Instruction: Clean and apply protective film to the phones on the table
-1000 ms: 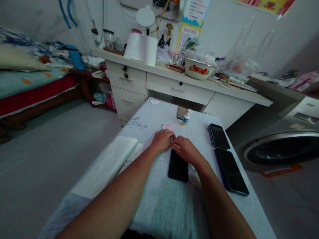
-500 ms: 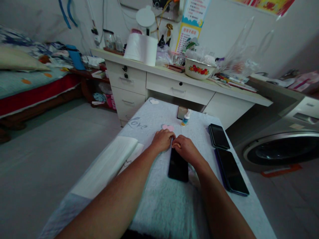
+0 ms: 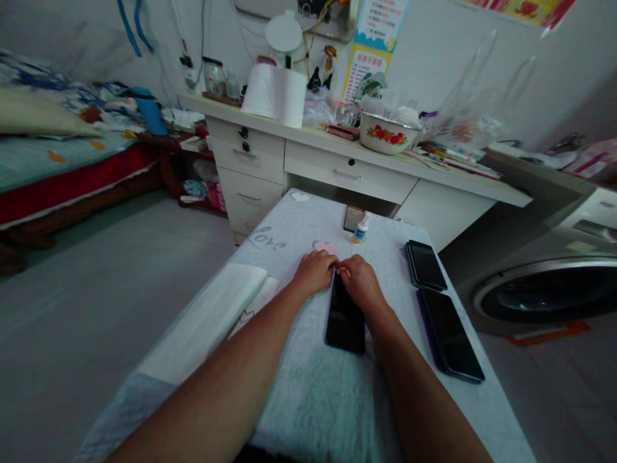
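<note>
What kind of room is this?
It looks like a room in somebody's home, probably a bedroom. There's a bed with a pillow, a white desk with drawers, and what looks like a washing machine.

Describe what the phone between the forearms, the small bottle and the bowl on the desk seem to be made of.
Phone: probably a glass face, going by its smooth, dark surface; the body's material can't be told.
Small bottle: likely plastic, with a white top and coloured label.
Bowl: perhaps enamelled metal, its pale, smooth wall bearing a red pattern; ceramic is possible.
</note>
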A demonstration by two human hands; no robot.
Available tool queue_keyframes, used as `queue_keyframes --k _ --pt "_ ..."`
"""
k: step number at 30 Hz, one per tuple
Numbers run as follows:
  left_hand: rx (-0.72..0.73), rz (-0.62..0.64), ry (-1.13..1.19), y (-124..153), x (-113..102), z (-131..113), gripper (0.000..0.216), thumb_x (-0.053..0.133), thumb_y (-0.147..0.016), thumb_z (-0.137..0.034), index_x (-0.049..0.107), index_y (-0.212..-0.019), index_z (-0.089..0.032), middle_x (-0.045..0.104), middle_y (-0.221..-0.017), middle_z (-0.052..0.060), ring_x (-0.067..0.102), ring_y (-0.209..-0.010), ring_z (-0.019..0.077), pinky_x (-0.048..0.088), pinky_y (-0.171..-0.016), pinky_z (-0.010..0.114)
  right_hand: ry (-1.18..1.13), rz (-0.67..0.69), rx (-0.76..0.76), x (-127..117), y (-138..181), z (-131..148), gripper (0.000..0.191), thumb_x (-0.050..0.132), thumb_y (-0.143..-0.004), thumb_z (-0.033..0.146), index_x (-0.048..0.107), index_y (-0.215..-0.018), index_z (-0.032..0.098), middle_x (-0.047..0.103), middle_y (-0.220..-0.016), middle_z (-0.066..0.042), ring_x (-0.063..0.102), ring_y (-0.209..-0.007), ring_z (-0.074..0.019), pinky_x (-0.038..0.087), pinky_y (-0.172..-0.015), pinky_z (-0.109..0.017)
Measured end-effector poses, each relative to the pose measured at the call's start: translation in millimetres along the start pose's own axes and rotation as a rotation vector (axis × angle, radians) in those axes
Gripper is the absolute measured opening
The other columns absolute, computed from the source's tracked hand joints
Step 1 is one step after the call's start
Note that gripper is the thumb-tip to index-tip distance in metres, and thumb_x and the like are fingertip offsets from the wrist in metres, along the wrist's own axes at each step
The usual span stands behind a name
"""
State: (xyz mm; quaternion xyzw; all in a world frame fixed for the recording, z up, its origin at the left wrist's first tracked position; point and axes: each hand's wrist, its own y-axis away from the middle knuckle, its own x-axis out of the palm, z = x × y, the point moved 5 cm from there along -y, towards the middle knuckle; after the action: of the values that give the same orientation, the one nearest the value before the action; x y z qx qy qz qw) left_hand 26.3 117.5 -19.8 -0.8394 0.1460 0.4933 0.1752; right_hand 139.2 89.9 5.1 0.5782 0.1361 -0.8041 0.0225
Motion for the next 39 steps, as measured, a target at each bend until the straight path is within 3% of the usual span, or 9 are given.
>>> queue_keyframes --k 6,15,28,39 --pt "-0.008 -0.017 0.033 1 0 0 0.026 0.046 -0.087 -0.019 0.065 -0.103 -0.026 0.064 -0.106 0.004 0.056 -0.103 0.0208 0.041 -0.089 0.035 -0.053 0.097 -0.111 -6 4 6 0.019 0.051 -0.084 0.01 0.069 -0.084 0.015 0.06 -0.084 -0.005 0.054 -0.078 -0.0133 0.038 -0.074 -0.023" --pt "-0.015 -0.033 0.1 1 0 3 0.03 0.045 -0.082 -0.011 0.066 -0.1 -0.024 0.066 -0.103 0.003 0.057 -0.1 0.0176 0.041 -0.089 0.032 -0.232 0.354 -0.265 -15 19 27 0.022 0.053 -0.076 0.004 0.07 -0.074 0.018 0.066 -0.077 0.0 0.058 -0.072 -0.0112 0.04 -0.071 -0.021" --pt "-0.042 -0.019 0.076 -1 1 3 0.028 0.048 -0.084 -0.015 0.062 -0.107 -0.024 0.067 -0.109 0.003 0.057 -0.106 0.0198 0.041 -0.091 0.035 -0.022 0.115 -0.157 -4 3 11 0.019 0.051 -0.086 0.011 0.07 -0.084 0.015 0.06 -0.084 -0.005 0.055 -0.079 -0.0136 0.039 -0.075 -0.023" --pt "-0.044 -0.033 0.066 0 -1 1 0.024 0.047 -0.085 -0.018 0.062 -0.104 -0.022 0.067 -0.108 0.004 0.058 -0.103 0.0203 0.043 -0.089 0.034 0.021 -0.009 -0.053 5 -6 0 0.022 0.049 -0.088 0.013 0.07 -0.095 0.015 0.059 -0.089 -0.007 0.054 -0.083 -0.0156 0.039 -0.079 -0.025"
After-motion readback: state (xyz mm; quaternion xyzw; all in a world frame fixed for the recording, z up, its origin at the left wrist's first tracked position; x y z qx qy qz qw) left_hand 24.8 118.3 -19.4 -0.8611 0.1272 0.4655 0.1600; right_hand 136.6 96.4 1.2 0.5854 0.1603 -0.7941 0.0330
